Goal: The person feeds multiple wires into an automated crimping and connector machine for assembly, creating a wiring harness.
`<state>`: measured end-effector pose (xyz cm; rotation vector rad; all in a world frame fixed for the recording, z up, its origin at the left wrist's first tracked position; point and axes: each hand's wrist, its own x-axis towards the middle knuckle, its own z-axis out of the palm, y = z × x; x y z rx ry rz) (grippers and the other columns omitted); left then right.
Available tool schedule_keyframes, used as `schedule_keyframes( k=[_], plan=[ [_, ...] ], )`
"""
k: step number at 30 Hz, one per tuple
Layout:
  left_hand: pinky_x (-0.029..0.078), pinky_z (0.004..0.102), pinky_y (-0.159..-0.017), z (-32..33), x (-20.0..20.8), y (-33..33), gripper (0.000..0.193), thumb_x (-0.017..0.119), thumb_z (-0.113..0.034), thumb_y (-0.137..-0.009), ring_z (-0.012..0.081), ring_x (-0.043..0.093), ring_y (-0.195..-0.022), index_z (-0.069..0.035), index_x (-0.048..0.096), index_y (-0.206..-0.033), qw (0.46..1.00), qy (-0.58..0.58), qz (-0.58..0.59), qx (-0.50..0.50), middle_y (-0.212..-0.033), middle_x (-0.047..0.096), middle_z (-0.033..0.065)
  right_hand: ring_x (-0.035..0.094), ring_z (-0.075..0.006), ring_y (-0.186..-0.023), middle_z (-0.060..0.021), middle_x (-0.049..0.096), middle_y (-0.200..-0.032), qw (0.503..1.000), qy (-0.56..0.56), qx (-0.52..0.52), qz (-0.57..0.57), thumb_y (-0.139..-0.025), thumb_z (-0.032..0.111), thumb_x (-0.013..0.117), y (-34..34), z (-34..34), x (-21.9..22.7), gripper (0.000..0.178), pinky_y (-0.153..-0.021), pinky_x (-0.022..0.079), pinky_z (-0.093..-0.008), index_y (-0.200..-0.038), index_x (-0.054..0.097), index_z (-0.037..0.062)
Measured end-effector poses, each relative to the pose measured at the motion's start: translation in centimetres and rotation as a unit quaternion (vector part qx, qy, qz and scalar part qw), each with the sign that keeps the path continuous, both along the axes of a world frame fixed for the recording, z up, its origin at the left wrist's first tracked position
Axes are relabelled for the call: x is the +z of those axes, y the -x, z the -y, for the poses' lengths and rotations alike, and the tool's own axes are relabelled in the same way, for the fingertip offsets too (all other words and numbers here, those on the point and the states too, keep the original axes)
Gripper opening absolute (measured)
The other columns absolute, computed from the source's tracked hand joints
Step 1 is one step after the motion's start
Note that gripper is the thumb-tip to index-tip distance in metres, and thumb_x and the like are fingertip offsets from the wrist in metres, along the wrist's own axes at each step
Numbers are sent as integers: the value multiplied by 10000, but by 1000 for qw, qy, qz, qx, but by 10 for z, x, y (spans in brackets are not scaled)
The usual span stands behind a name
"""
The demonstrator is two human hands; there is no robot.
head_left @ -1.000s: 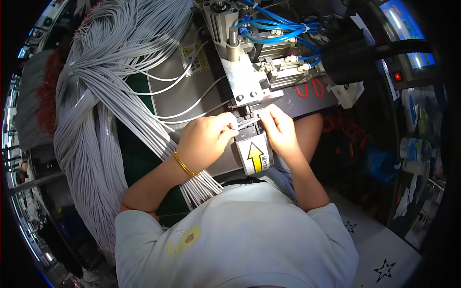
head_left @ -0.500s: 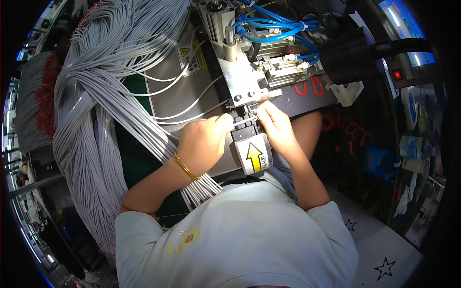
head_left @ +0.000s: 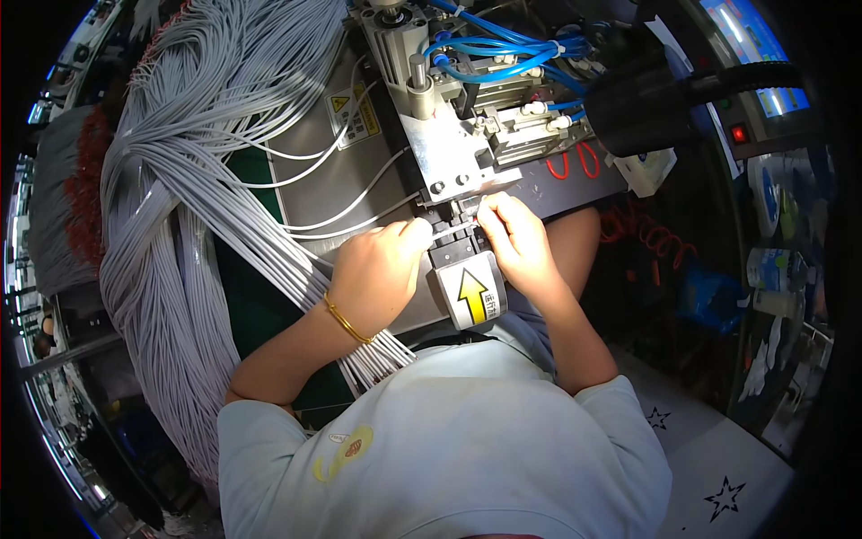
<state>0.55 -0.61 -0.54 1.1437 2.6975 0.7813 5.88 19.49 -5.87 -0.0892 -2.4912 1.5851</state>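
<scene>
A short stretch of white-grey cable [head_left: 452, 231] lies across the black fixture [head_left: 456, 248] at the front of a pneumatic machine [head_left: 442, 148]. On its left side my left hand [head_left: 375, 269], a gold bracelet at the wrist, pinches the cable with closed fingers. My right hand [head_left: 517, 239] is closed at the cable's other end, right of the fixture; the fingertips hide that tip. Just below the fixture sits a white cover with a yellow arrow [head_left: 471, 292], between my two wrists.
A large bundle of grey cables [head_left: 171, 225] drapes down the left, with some strands fanning over the grey machine plate [head_left: 310, 153]. Blue air hoses [head_left: 503, 49] run above the machine. A black lamp head [head_left: 633, 108] hangs at the right, near a red-lit switch [head_left: 739, 134].
The whole view has shifted slightly, moving the machine a little left and up in the picture. Both hands keep nearly the same pinch on the cable at the fixture.
</scene>
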Motion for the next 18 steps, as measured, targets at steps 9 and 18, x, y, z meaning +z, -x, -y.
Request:
schedule_keyframes(
  k=[9,18],
  plan=[
    [478,399,-589,-1,0,-1,76,595,-120,-868,331,609,-682,-45,599,-879,1000,2,-4,1,-775,625,135,573,-307,-751,-125,603,-795,1000,16,-12,-2,-903,106,552,3,3,-1,98,-709,449,-374,-907,593,17],
    [480,394,-592,-1,0,0,68,598,-97,-860,327,607,-679,-29,598,-866,1000,-10,-14,-18,-775,623,138,481,-103,-703,-52,530,-784,999,29,3,-36,-947,54,534,3,1,-10,84,-671,427,-234,-936,555,-26]
  ],
)
